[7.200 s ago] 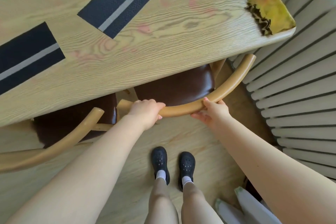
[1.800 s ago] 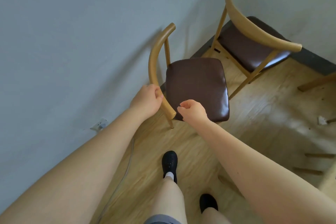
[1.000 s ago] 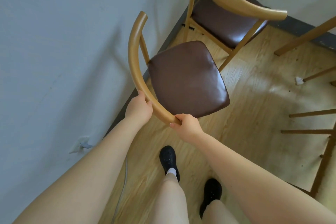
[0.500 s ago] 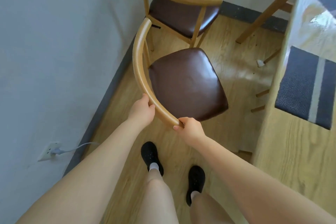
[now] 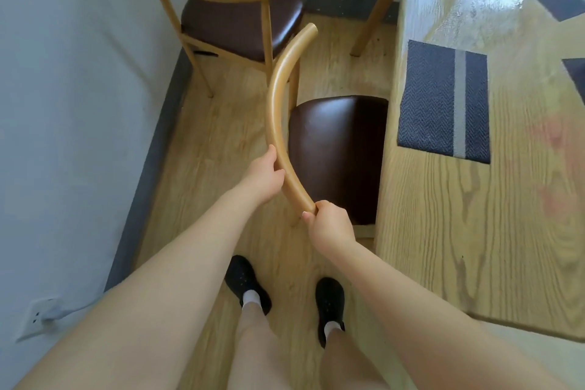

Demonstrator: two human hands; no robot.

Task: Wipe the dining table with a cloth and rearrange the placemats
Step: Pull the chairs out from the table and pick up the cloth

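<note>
A home dining corner: a pale wood-grain tabletop (image 5: 474,231) laid with dark woven placemats (image 5: 443,104), two curved-back wooden chairs (image 5: 278,98) with brown padded seats (one tucked partly under the table edge), light laminate floor (image 5: 215,136), plain grey-white walls with dark skirting, and a wall socket (image 5: 34,317) with a plugged-in cable.

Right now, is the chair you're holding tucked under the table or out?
Partly in: the chair seat's right edge is hidden under the table edge; the backrest is outside.
</note>
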